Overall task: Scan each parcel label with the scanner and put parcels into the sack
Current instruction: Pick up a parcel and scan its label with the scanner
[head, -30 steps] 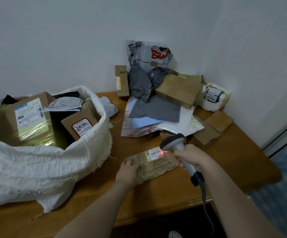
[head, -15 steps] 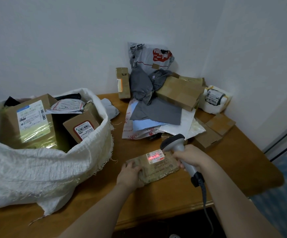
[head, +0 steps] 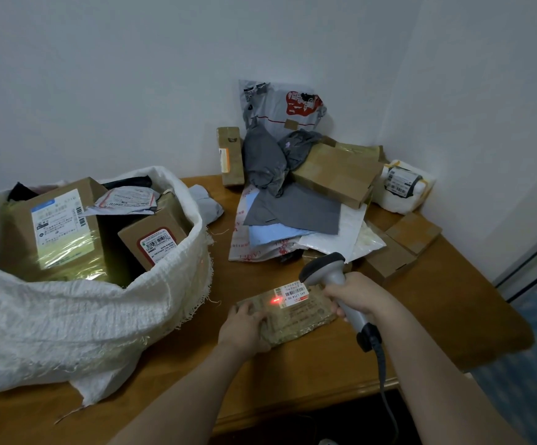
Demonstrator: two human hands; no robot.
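Red spot: the scanner (head: pixel 322 268) now throws its red spot (head: pixel 275 300) on the label (head: pixel 293 293) at the end toward the left hand's fingers (head: pixel 248 311). It falls half on the white paper and half on the brown wrap.
What changed: half a second ago the light was a bar across the middle of the label. A second ago it glowed at the end next to the right hand's fingers. It has swept the whole barcode, from the right fingers' side to the left's.
Meaning for the task: the pass over this label looks finished, or slightly overshot. The pictures do not show whether the read registered. If it did, this parcel is ready for the sack.
Left hand: the left hand (head: pixel 244 329) grips the near-left end of the parcel (head: pixel 304 316), fingers curled over its top, pinning it flat as before.
Right hand: the right hand (head: pixel 355 295) is wrapped round the scanner's handle, whose head tilts down just beyond the fingers.
Parcel: it lies flat on the table (head: pixel 318 377) between the two hands and has scarcely moved in the last second.
Sack: the sack (head: pixel 77 319) stands open well to the left of the left fingers, and the boxes (head: pixel 58 226) in it are unchanged.
Waiting: the pile (head: pixel 296 210) of parcels beyond the right fingers is untouched, so much of the job remains.
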